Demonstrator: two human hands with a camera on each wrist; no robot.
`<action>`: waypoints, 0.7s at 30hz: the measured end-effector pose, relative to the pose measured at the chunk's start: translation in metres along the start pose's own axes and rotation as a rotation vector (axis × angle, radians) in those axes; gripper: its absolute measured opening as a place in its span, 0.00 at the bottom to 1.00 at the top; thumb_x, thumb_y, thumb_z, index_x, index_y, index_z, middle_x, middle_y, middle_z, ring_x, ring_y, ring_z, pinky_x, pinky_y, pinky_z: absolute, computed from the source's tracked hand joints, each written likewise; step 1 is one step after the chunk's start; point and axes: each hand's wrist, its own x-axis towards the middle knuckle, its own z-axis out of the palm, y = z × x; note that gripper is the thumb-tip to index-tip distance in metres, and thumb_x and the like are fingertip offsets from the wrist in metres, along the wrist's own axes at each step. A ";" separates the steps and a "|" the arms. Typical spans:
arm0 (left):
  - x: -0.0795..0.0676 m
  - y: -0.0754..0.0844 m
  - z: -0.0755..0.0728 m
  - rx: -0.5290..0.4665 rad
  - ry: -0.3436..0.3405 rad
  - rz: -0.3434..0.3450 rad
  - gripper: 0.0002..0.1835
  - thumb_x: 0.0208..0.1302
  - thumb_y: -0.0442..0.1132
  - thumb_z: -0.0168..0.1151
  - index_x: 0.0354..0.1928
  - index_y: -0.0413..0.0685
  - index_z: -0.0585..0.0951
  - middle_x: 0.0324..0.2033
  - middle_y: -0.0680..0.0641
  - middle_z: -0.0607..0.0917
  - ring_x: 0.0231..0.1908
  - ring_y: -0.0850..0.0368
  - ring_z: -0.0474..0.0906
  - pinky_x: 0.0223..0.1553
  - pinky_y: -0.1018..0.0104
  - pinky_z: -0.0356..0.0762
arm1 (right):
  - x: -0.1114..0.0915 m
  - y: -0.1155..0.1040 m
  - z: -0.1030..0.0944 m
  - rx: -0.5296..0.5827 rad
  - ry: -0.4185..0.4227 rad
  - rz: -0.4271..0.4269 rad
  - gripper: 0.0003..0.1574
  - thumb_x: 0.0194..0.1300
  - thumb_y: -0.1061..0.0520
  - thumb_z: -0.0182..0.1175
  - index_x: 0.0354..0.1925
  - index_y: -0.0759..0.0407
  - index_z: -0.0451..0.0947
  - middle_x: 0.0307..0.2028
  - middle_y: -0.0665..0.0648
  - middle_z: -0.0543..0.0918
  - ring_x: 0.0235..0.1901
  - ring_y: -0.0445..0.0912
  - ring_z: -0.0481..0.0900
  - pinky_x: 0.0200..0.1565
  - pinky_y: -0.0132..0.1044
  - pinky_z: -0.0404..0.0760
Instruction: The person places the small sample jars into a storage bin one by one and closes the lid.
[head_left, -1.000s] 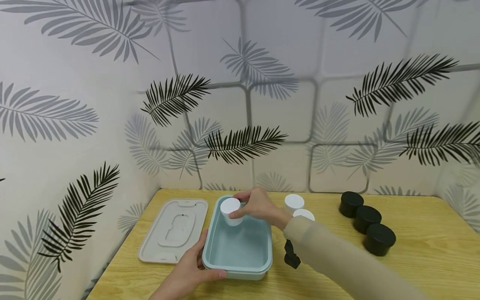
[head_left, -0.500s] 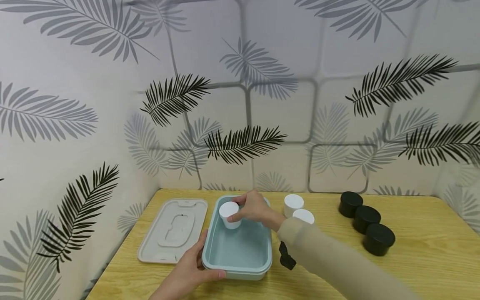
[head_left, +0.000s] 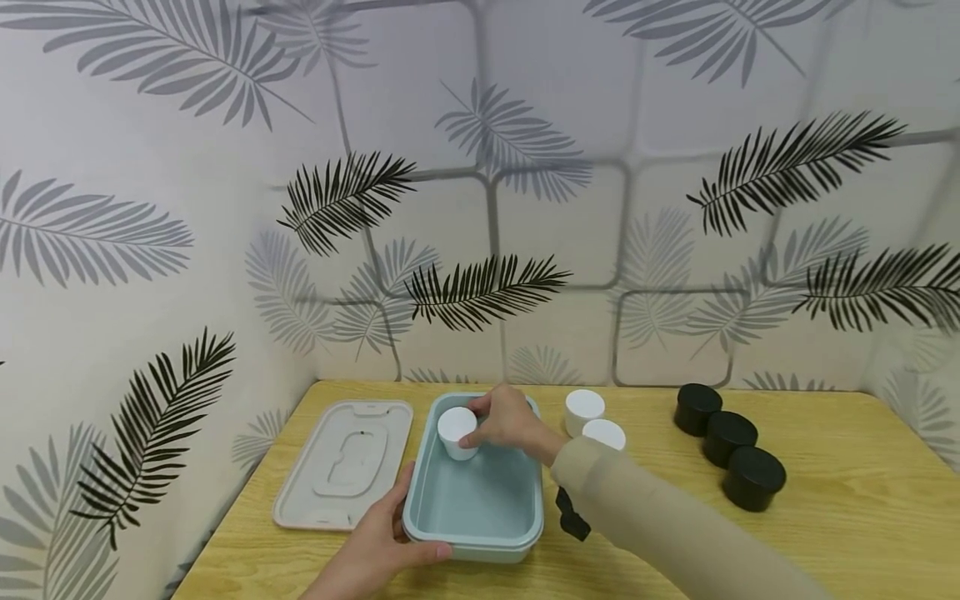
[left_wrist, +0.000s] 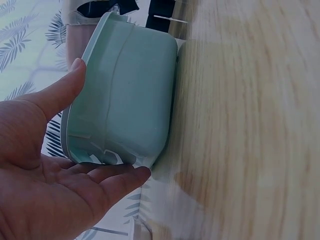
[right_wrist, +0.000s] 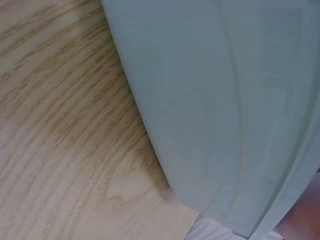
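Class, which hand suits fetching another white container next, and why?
Probably the right hand, once its container is released: it's nearer the white containers outside the box, which the left hand holds.

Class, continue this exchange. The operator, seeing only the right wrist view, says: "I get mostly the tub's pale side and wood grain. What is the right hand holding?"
Observer: A white cup, inside the tub by its far left corner in the head view.
Operator: And the left hand?
Observer: It grips the tub's near left corner.
Operator: Where's the lid?
Observer: Flat on the table, left of the tub.
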 end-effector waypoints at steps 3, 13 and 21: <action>0.000 0.000 0.000 0.001 -0.002 0.005 0.63 0.66 0.39 0.77 0.84 0.39 0.36 0.76 0.26 0.60 0.65 0.35 0.75 0.57 0.59 0.81 | -0.003 -0.003 -0.001 -0.010 0.002 -0.003 0.31 0.48 0.57 0.87 0.50 0.64 0.90 0.45 0.57 0.92 0.51 0.51 0.87 0.54 0.46 0.84; 0.000 -0.002 0.000 0.006 0.008 -0.007 0.62 0.66 0.38 0.77 0.84 0.39 0.37 0.77 0.26 0.60 0.66 0.36 0.75 0.58 0.57 0.81 | -0.010 -0.009 -0.006 -0.061 -0.024 -0.039 0.26 0.52 0.57 0.85 0.48 0.65 0.90 0.40 0.57 0.91 0.40 0.45 0.86 0.45 0.41 0.85; 0.000 -0.001 0.000 -0.003 0.008 -0.007 0.63 0.66 0.40 0.77 0.85 0.43 0.37 0.77 0.28 0.60 0.67 0.36 0.74 0.58 0.61 0.81 | -0.010 -0.008 -0.007 -0.083 -0.032 -0.032 0.22 0.54 0.56 0.84 0.46 0.64 0.91 0.34 0.52 0.90 0.34 0.41 0.83 0.40 0.37 0.83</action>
